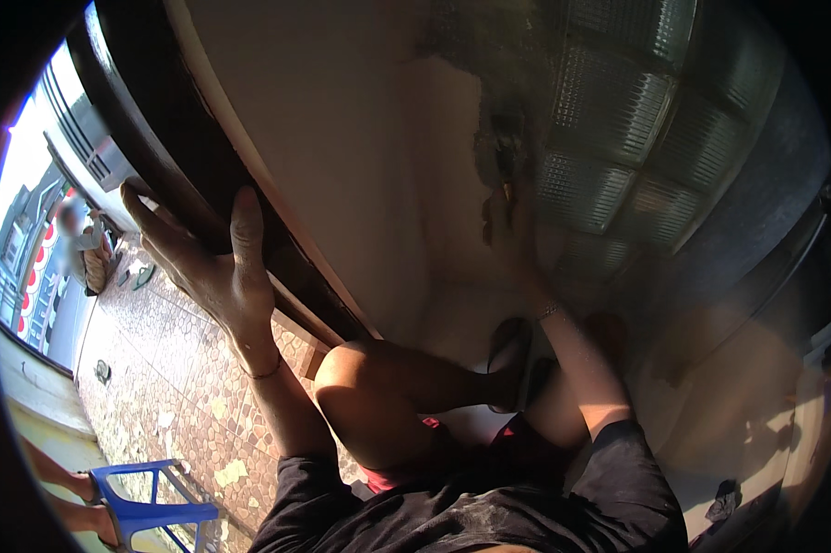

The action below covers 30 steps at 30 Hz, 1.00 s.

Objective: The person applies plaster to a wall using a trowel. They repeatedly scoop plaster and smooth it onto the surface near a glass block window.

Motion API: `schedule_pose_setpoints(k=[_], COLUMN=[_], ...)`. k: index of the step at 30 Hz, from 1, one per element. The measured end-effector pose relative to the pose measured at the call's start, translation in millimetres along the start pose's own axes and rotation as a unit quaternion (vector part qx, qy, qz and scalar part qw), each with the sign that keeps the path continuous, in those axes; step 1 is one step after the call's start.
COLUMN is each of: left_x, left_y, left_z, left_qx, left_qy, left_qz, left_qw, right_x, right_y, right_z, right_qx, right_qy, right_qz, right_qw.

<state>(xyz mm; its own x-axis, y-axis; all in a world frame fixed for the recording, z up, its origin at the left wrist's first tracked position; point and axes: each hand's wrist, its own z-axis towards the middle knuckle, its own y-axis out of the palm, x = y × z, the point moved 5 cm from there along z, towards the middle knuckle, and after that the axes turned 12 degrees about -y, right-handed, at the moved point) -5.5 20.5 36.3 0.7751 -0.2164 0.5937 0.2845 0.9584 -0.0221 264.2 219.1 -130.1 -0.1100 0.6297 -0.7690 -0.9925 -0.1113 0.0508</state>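
Note:
My left hand (pixel 203 253) rests against the dark wooden frame (pixel 171 101) at left, fingers spread and thumb raised along it. My right hand (pixel 512 235) is in shadow at the middle, closed on a small hand tool (pixel 506 184) with a light handle, held at the pale wall (pixel 443 138) beside a rough dark patch. A panel of glass blocks (pixel 609 111) lies to the right of the tool. Fine detail of the tool is too dim to tell. My bent knee (pixel 346 373) is just below my left hand.
At far left, another person (pixel 93 249) squats on the mosaic-tiled floor (pixel 166 369) near sandals (pixel 141 275). A blue plastic stool (pixel 148 484) stands at lower left, with someone's legs (pixel 74 507) beside it. A thin cable (pixel 775 286) runs down at right.

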Motion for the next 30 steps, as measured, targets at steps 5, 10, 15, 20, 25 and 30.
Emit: schedule_pose_setpoints(k=[5, 10, 15, 20, 25, 30], left_x=[28, 109, 122, 78, 50, 47], left_y=[0, 54, 175, 239, 247, 244], left_z=[-11, -86, -147, -180, -197, -199], left_qx=[0.035, -0.102, -0.299, -0.365, -0.381, -0.366], left_qy=[-0.001, 0.367, 0.332, 0.222, 0.172, -0.021], left_qz=[0.091, 0.121, 0.016, 0.040, 0.017, -0.098], left_qw=[0.995, 0.917, 0.894, 0.903, 0.908, 0.925], right_x=[27, 20, -2, -9, -10, -10], right_y=[-21, -24, -17, -9, -11, -12], right_z=[-3, -3, -16, -15, -16, -16], right_qx=[-0.003, -0.001, -0.030, -0.030, -0.023, -0.010], right_qy=[-0.009, -0.122, -0.219, -0.227, -0.236, -0.254], right_qz=[-0.072, -0.127, -0.171, -0.152, -0.159, -0.168], right_qw=[0.997, 0.984, 0.960, 0.961, 0.958, 0.953])
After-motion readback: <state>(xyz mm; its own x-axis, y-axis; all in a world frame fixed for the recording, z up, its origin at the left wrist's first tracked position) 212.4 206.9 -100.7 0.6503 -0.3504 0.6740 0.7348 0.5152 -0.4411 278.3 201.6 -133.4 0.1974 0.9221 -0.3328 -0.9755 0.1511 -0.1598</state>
